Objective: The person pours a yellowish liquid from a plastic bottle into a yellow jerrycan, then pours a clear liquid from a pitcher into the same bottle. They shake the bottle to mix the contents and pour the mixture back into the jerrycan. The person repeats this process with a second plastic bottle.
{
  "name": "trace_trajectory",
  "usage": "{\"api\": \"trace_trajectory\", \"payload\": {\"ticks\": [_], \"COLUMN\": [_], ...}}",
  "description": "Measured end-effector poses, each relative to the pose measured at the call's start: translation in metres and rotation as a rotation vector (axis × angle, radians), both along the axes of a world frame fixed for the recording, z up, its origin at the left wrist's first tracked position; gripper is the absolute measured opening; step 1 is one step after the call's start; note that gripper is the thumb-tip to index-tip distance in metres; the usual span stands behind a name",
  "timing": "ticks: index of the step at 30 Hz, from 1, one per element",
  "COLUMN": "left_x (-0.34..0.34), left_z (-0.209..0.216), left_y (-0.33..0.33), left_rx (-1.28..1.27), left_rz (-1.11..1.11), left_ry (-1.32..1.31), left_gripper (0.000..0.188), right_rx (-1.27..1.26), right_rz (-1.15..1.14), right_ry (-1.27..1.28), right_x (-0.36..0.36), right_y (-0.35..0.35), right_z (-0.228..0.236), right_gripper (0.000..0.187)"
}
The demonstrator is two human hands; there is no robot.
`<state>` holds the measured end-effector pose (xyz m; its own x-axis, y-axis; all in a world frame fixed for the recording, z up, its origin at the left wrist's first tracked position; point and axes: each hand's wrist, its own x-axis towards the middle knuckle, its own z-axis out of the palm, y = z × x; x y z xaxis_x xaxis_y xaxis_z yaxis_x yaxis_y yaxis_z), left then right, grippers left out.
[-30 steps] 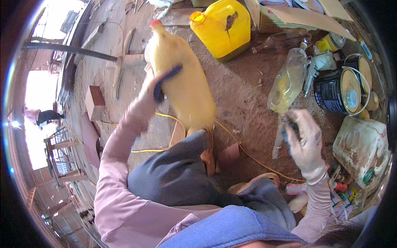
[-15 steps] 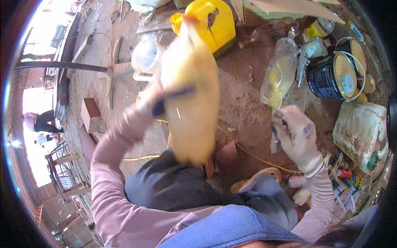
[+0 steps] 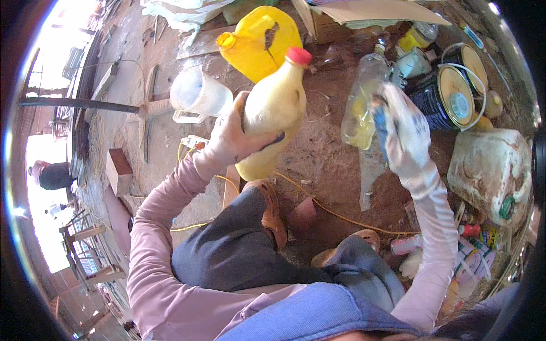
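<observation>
Lying at the left on the brown earthen floor (image 3: 327, 156), a reddish-brown rectangular block (image 3: 118, 173) sits well apart from the work. Next comes a translucent whitish plastic jug (image 3: 196, 91) with a handle, just beside the person's left hand (image 3: 242, 135). That hand holds up a smooth, pale yellow plastic bottle (image 3: 276, 102) in front of the knees, its red cap on and its neck tilted up and to the right. The step in hand looks like handling this capped bottle; the next move seems to call for a firm hold and a controlled tilt, since the smooth sides could slip. The left grip is wrapped snugly around the bottle's middle. Behind lies a bright yellow plastic jerrycan (image 3: 259, 42) with a dark patch. Farther right, a clear plastic flask-like container (image 3: 356, 116) with yellowish contents lies near the right hand (image 3: 392, 125). That hand's fingers are bent, but blur hides the tips: I cannot tell how open its grip is, or whether it holds anything. Beyond are a dark bucket (image 3: 432, 102) with a cream lid and a dirt-stained white jerrycan (image 3: 483, 165) with a green cap.
</observation>
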<state>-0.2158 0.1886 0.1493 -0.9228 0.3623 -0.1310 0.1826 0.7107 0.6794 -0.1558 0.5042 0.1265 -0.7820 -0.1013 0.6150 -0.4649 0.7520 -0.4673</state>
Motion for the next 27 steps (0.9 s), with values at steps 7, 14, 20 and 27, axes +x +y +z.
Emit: {"api": "trace_trajectory", "payload": {"ticks": [7,14,20,27], "left_x": [0.047,0.047,0.014,0.003], "left_z": [-0.039,-0.05,-0.091,-0.079], "left_y": [0.02,-0.001,0.002,0.008], "left_rx": [-0.027,0.195,0.301,0.052], "left_rz": [-0.211,-0.55,-1.002,-1.155], "left_ry": [0.019,-0.278,-1.154,-0.658], "left_gripper": [0.082,0.076,0.095,0.088], "right_rx": [-0.024,0.056,0.072,0.198], "right_rz": [0.04,0.247,0.624,0.614], "right_ry": [-0.429,-0.227,0.072,0.082], "right_x": [-0.009,0.037,0.043,0.053], "right_y": [-0.038,-0.044,-0.07,-0.06], "right_z": [0.003,-0.012,0.012,0.001], "right_gripper": [0.046,0.046,0.035,0.032]}}
